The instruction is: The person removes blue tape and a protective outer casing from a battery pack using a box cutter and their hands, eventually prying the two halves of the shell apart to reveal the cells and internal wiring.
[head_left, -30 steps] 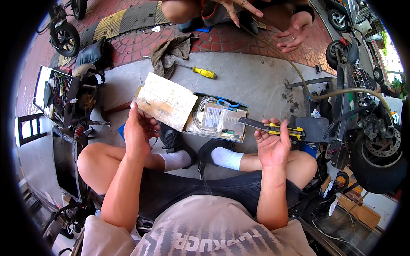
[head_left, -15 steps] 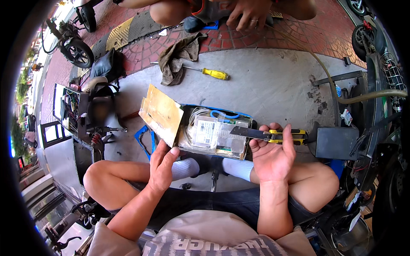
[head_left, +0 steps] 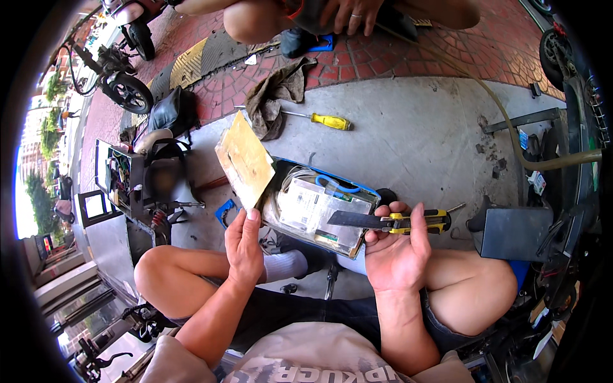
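An opened battery pack [head_left: 305, 207] sits low in front of my shins, with coiled clear wires, a blue cable and a labelled, clear-wrapped block inside. A tan board [head_left: 246, 159] stands up from its left end. My left hand [head_left: 244, 246] pinches the pack's near left corner where the board's lower edge meets it; the fingertips are hidden behind. My right hand [head_left: 397, 255], palm up, holds a yellow-and-black utility knife [head_left: 418, 222] between thumb and fingers. The knife's dark blade points left, over the right part of the pack.
Beyond the pack lie a yellow-handled screwdriver [head_left: 331, 121] and a dirty rag [head_left: 276, 96]. Another person's hand [head_left: 351, 14] rests at the far side. A partly dismantled vehicle frame [head_left: 518, 233] stands on the right, a hose [head_left: 495, 108] beside it. Electrical parts [head_left: 118, 179] stand left.
The pack has turned slightly, its right end coming nearer to me. My right hand and the knife have moved a little left, so the blade reaches further over the pack. The whole view has shifted.
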`<state>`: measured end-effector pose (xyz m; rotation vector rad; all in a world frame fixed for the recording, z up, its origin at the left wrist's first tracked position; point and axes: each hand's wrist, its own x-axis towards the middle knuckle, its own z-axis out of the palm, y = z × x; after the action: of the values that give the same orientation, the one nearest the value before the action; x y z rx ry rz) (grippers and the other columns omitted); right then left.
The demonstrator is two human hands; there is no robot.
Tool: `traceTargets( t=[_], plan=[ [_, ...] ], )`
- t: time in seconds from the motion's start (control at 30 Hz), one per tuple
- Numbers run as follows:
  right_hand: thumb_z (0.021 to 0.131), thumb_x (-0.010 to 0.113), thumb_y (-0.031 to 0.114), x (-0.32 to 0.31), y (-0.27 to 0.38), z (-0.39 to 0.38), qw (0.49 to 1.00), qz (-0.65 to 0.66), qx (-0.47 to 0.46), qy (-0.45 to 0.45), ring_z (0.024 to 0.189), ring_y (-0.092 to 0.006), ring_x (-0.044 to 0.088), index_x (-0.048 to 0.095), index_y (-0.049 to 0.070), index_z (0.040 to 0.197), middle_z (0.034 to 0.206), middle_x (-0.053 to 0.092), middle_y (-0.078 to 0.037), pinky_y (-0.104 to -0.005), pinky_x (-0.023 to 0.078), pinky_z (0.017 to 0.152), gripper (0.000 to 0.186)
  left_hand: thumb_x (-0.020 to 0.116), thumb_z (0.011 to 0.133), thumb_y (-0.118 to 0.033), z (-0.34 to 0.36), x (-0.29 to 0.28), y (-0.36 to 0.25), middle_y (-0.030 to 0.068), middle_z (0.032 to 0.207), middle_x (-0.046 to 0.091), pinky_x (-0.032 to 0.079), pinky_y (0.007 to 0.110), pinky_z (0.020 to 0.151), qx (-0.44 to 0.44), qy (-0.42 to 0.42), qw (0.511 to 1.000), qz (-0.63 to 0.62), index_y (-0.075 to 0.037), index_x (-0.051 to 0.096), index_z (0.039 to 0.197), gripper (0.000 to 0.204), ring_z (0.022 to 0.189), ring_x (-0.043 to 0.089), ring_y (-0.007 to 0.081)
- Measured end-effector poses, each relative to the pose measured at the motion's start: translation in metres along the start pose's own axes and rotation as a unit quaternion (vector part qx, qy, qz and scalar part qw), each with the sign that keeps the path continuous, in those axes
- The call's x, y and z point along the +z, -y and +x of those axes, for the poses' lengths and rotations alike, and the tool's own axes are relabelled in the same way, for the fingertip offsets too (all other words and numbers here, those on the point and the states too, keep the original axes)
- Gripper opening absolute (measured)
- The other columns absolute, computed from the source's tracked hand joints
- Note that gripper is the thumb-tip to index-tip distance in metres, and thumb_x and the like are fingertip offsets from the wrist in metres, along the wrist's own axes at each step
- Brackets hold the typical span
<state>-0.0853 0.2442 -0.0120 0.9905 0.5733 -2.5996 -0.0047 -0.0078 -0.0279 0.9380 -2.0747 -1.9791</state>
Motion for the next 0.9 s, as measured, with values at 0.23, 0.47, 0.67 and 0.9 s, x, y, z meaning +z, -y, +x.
traceTargets(
  t=[0.23,0.47,0.67,0.9],
  plan=[
    [0.111,0.063,0.050,0.001,-0.013,0.000,1.000,0.026,0.013,0.007,0.088,-0.0238,0.074,0.073,0.009,0.109,0.097,0.078,-0.012,-0.0371,0.061,0.071,0.042,0.054,0.120,-0.034,0.021,0.008,-0.004,-0.0049,0.095,0.063,0.040,0.024,0.078,0.003,-0.045,0.998,0.033,0.007,0.074,0.117,0.045,0.088,0.048,0.0054],
    [0.111,0.063,0.052,0.001,-0.021,0.008,0.998,0.038,0.041,0.011,0.086,-0.0224,0.075,0.074,0.011,0.108,0.096,0.079,-0.008,-0.0384,0.061,0.069,0.042,0.053,0.120,-0.035,0.035,0.005,0.002,-0.0037,0.095,0.065,0.043,0.025,0.080,0.037,-0.049,0.998,0.026,0.008,0.074,0.116,0.048,0.088,0.050,0.0064],
    [0.113,0.059,0.052,0.026,-0.046,0.008,0.995,0.035,0.054,0.074,0.090,-0.0243,0.077,0.074,0.009,0.110,0.100,0.079,-0.010,-0.0418,0.066,0.076,0.045,0.053,0.119,-0.035,0.054,-0.019,0.006,0.0000,0.100,0.072,0.047,0.026,0.083,-0.007,-0.085,0.996,0.008,0.008,0.075,0.119,0.049,0.091,0.057,0.0082],
    [0.114,0.058,0.051,0.065,-0.083,0.012,0.994,-0.009,0.051,0.100,0.091,-0.0275,0.076,0.072,0.011,0.112,0.101,0.079,-0.010,-0.0471,0.065,0.083,0.043,0.058,0.116,-0.040,0.104,-0.034,0.007,0.0007,0.089,0.071,0.049,0.029,0.078,-0.037,-0.150,0.987,-0.037,0.009,0.077,0.106,0.053,0.084,0.057,0.0087]
  ],
)
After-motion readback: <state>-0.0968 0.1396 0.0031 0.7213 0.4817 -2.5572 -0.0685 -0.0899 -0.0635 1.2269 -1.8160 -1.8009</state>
